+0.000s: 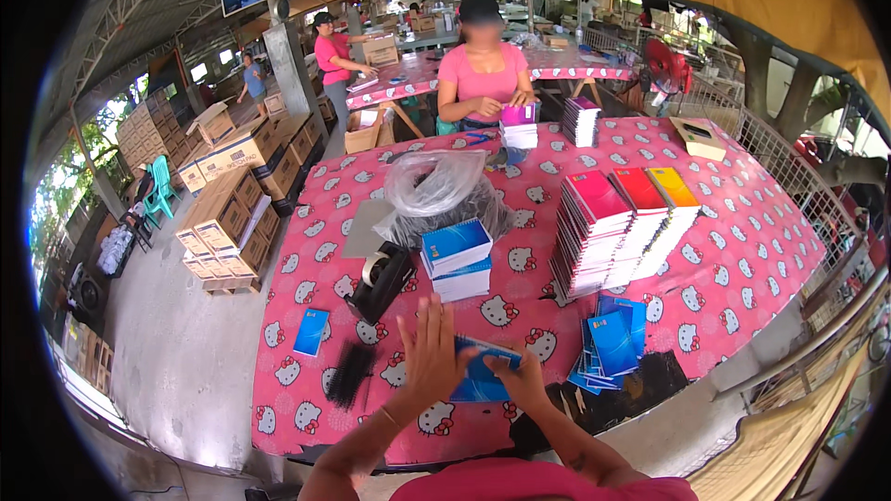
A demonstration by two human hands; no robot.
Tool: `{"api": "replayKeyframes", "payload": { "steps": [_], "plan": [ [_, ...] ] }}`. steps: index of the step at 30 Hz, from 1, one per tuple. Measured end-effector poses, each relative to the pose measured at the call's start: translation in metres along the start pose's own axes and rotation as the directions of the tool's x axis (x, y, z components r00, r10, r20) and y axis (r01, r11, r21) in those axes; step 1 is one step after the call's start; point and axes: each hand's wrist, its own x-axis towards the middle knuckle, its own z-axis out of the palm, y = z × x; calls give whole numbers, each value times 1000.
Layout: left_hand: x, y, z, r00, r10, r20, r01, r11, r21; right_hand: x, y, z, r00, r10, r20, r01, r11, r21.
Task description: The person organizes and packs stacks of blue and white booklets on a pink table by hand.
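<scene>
While the fingers of the left hand (pixel 429 353) stretch out straight and close together, gripping nothing that shows, its thumb reaches across toward the blue notebook (pixel 481 382). The right hand (pixel 524 378) is bent round the right side of that notebook, thumb on the cover and fingers at the edge; it looks like a pinch, though what lies beneath the fingers is hidden. Probably the right hand steadies the notebook, leaving the left palm free to flatten or square it.

The notebook lies at the near edge of the table, right in front of the person, presumably so both forearms can reach it without stretching. Its cover is bright blue with paler markings, largely masked by the hands, and a pale strip shows along its far edge. How thick it is, I cannot tell.

Just beyond the left fingertips stands a pile of blue notebooks (pixel 457 264), with a black tape dispenser (pixel 382 286) beside it, likely kept close for easy reach. To the right, loose blue notebooks (pixel 613 343) lie fanned over one another, perhaps so each lifts away singly. Farther out, tall piles with pink (pixel 596 195), red (pixel 639 187) and yellow (pixel 672 186) covers stand side by side, seemingly sorted by colour. Across the table, a co-worker (pixel 484 79) in a pink top handles a purple-topped pile (pixel 519 122).
</scene>
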Motion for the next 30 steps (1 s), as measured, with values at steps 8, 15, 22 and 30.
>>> {"api": "replayKeyframes", "payload": {
  "steps": [8,15,22,30],
  "plan": [
    [-17,3,-1,991,69,113,-74,996,43,-8,-1,-3,991,109,73,-108,994,-9],
    [-14,11,0,999,29,45,-24,994,-108,-5,0,0,996,24,89,-12,992,-129],
    [-62,26,30,996,64,55,-52,978,-204,-8,2,-3,986,108,123,-96,990,-100],
    [-78,21,52,1000,-17,-20,9,940,-341,5,58,-10,972,75,222,-52,993,-109]
  ]
}}
